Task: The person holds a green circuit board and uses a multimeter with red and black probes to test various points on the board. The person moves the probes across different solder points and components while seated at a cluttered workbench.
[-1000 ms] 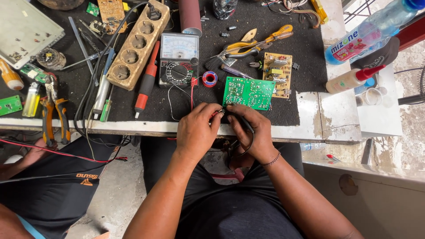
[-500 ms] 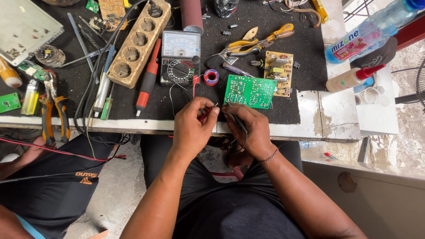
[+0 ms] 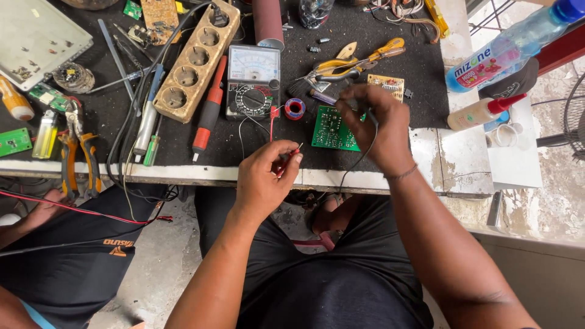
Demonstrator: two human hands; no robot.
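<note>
My left hand [image 3: 263,176] grips a red meter probe [image 3: 286,162] at the bench's front edge, tip pointing right and up. My right hand [image 3: 378,125] holds a black probe [image 3: 361,105] with its black lead [image 3: 359,159] trailing down, and hovers over the right side of a green circuit board [image 3: 332,129] lying on the black mat [image 3: 183,137]. An analog multimeter [image 3: 252,81] sits just behind my left hand, with a small red tape roll [image 3: 295,109] beside it. A tan circuit board [image 3: 386,83] lies behind my right hand.
A beige power strip [image 3: 194,58], red-handled screwdriver [image 3: 207,113], soldering iron [image 3: 147,116], orange pliers [image 3: 79,157], a lighter [image 3: 46,135] and yellow-handled cutters [image 3: 359,58] crowd the bench. A plastic bottle [image 3: 512,42] and a glue bottle [image 3: 481,112] lie at right. Another person's hand [image 3: 42,207] is at lower left.
My hands were together below the bench edge. They have separated: the right hand rose onto the green board with the black probe, the left hand lifted the red probe.
</note>
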